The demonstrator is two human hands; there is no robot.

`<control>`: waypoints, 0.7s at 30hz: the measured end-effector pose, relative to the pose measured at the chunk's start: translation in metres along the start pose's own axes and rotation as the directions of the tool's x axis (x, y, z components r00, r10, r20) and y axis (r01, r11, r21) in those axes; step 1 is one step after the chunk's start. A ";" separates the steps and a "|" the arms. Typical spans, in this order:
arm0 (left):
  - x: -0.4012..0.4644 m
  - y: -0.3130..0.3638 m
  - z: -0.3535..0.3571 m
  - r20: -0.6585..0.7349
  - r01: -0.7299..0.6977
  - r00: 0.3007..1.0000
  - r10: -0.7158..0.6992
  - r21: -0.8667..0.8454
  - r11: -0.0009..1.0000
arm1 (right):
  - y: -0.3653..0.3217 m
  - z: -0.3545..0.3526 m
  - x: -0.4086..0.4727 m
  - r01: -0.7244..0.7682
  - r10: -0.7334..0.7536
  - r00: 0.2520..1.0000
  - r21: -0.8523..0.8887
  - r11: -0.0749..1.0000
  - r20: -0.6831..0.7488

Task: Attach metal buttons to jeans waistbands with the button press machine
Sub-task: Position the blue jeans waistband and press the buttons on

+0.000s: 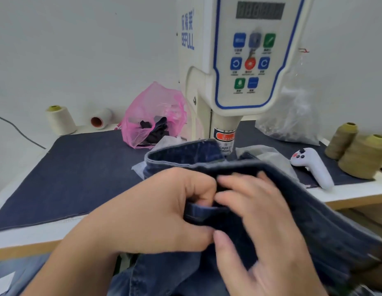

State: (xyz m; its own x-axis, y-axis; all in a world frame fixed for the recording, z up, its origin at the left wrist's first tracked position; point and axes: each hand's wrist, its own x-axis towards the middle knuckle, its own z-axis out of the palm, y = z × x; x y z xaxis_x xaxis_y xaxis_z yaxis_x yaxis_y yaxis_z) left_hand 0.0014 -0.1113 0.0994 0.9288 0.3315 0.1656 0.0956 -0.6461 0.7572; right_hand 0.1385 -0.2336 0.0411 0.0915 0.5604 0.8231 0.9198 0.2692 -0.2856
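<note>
The jeans (pixel 281 210) were held low in the view, the waistband (pixel 185 152) rising toward the button press machine (pixel 245 60) at twelve o'clock. Denim was gripped by the curled fingers of the left hand (pixel 164 210); the right hand (pixel 260 214) lay across the fabric, blurred, so its grip could not be told. No metal button could be seen. A finger might be caught beneath the press head (pixel 225 139) if the waistband were fed in carelessly, and the button might be set off-centre if the folded denim slipped.
</note>
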 end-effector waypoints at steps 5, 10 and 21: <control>0.001 0.006 0.001 0.083 -0.040 0.996 0.029 0.133 0.990 | 0.031 -0.009 0.005 -0.259 0.110 0.883 0.280 0.924 0.456; 0.006 0.002 0.001 0.184 0.018 0.982 -0.037 0.103 0.994 | 0.048 -0.005 -0.014 -0.304 0.139 0.875 0.302 0.903 0.464; 0.018 -0.050 0.018 0.089 0.027 0.996 -0.004 -0.261 0.965 | 0.071 -0.022 -0.029 -0.361 0.261 0.928 0.461 0.811 0.268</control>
State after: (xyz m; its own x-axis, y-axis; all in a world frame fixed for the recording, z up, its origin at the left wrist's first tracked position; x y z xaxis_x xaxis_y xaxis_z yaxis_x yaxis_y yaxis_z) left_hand 0.0198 -0.0853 0.0529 0.9565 0.2719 0.1055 0.0244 -0.4353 0.8999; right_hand 0.2096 -0.2477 0.0075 0.2226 0.7996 0.5577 0.5365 0.3772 -0.7550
